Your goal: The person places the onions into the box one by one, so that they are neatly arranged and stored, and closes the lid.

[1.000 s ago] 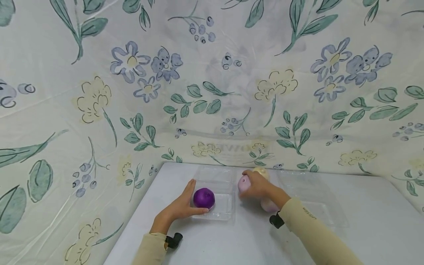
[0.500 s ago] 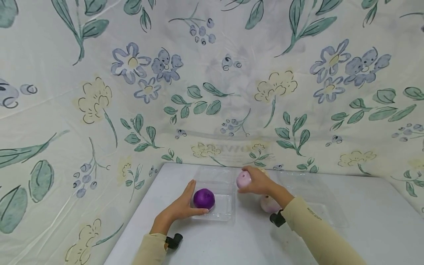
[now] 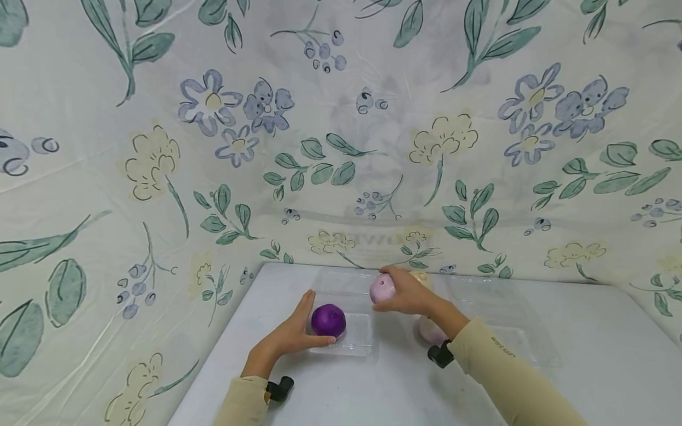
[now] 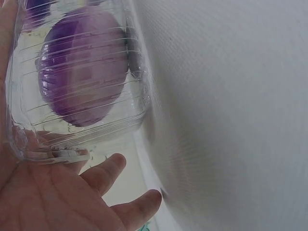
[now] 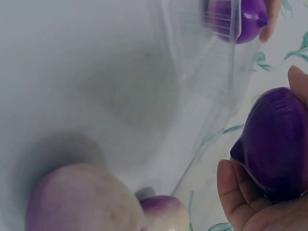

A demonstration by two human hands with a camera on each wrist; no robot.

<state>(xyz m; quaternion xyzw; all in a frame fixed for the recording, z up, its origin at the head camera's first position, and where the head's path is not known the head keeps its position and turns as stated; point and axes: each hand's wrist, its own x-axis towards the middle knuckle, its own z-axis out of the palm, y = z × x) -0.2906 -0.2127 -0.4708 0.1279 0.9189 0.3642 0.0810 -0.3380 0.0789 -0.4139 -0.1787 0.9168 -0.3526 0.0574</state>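
Note:
My left hand (image 3: 293, 328) is spread at the left of a clear plastic box (image 3: 341, 353), fingers at its left side and thumb at its front. Inside the box sits a purple turnip (image 3: 328, 321), seen through the ribbed wall in the left wrist view as a purple and pale turnip (image 4: 84, 67). Above the box's right edge, my right hand (image 3: 407, 293) grips another turnip (image 3: 382, 289); its purple side and pointed tip show in the right wrist view, where the held turnip (image 5: 276, 144) lies between thumb and fingers.
Behind and below the right hand, a pale turnip (image 3: 431, 331) and a yellowish-white turnip (image 3: 424, 278) lie on the white table (image 3: 373, 396). Another clear plastic container (image 3: 533, 349) stands at the right. Floral fabric (image 3: 341, 148) hangs along the table's back edge.
My right hand lifts the turnip slightly and carries it left, from the pile to the right edge of the box. The left hand and the box stay where they were.

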